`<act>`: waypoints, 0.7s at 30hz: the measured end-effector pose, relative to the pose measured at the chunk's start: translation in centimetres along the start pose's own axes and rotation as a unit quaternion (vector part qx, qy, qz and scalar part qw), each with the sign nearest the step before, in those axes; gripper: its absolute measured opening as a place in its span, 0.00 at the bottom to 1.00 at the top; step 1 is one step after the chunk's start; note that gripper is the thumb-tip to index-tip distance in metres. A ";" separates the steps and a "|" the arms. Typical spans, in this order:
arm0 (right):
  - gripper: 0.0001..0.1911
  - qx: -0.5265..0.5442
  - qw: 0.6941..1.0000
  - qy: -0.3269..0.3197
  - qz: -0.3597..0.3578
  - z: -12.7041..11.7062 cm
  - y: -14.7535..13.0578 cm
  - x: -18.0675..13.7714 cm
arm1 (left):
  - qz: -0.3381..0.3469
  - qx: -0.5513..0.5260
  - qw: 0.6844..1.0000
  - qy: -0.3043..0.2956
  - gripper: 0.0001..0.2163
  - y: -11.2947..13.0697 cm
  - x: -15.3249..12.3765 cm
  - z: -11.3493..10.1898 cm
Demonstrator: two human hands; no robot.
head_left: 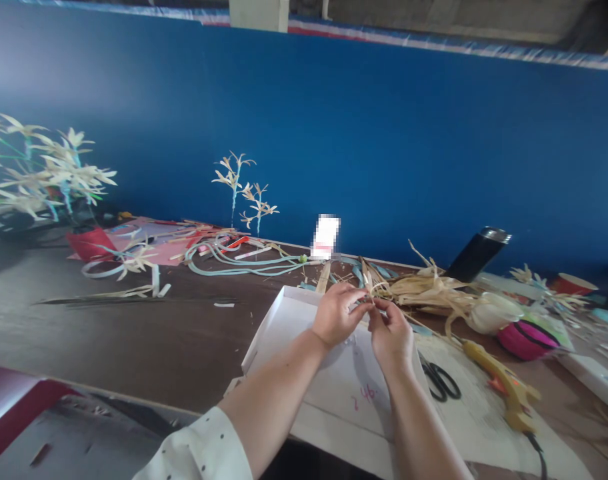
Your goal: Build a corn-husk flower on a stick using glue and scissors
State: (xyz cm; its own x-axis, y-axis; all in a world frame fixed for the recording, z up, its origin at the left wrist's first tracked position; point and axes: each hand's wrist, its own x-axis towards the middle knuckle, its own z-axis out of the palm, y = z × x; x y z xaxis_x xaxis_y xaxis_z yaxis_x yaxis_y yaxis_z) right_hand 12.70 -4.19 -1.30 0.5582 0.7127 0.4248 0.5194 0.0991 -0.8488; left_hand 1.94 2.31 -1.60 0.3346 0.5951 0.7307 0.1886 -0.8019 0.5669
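Observation:
Over the white cardboard box lid (pixel 294 320), my left hand (pixel 340 312) and my right hand (pixel 391 333) meet with fingertips pinched together. Between them is a small husk flower (pixel 378 288) with pale, narrow petals pointing up and away from me. Its lower end is covered by my fingers. Just beyond my hands lies a heap of dried corn husks (pixel 429 290). Black-handled scissors (pixel 441 381) rest right of the lid, partly hidden by my right forearm.
A yellow glue gun (pixel 504 387) with a black cord lies at right, near a pink pouch (pixel 527 339) and a leaning black flask (pixel 477 255). Pale blue tubing (pixel 249 271) and a lit phone (pixel 327 237) are at the back. A red pot (pixel 90 243) of husk flowers stands left.

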 end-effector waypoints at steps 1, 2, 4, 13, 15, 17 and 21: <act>0.19 0.002 1.000 -0.001 0.002 0.0 -0.1 0.0 | -0.002 0.001 1.000 0.000 0.15 0.0 0.0 0.0; 0.20 0.005 1.000 -0.003 0.004 0.0 -0.2 0.0 | -0.003 0.001 1.000 0.000 0.15 0.0 0.0 -0.1; 0.20 0.010 1.000 -0.004 0.007 0.0 -0.3 -0.1 | -0.008 -0.002 1.000 -0.002 0.16 0.1 0.0 -0.1; 0.24 -0.006 1.000 -0.008 0.024 0.1 -0.4 -0.1 | -0.076 -0.083 0.994 -0.012 0.20 0.1 0.2 -0.4; 0.24 -0.008 1.000 -0.008 0.023 0.1 -0.4 -0.1 | -0.100 -0.121 0.988 -0.012 0.18 -0.1 0.4 -0.3; 0.24 -0.007 1.000 -0.008 0.019 0.1 -0.4 -0.1 | -0.120 -0.155 0.981 -0.012 0.15 -0.2 0.5 -0.2; 0.24 -0.010 1.000 -0.021 0.001 0.2 -0.1 -0.1 | -0.142 -0.204 0.969 -0.002 0.13 -0.2 0.7 -0.2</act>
State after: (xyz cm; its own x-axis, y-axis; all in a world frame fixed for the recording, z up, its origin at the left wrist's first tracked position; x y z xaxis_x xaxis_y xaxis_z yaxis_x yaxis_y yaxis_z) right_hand 12.48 -4.12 -1.31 0.5313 0.7415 0.4097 0.5312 0.0852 -0.8430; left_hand 1.98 2.88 -1.15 0.3269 0.7873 0.5227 -0.1066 -0.5188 0.8482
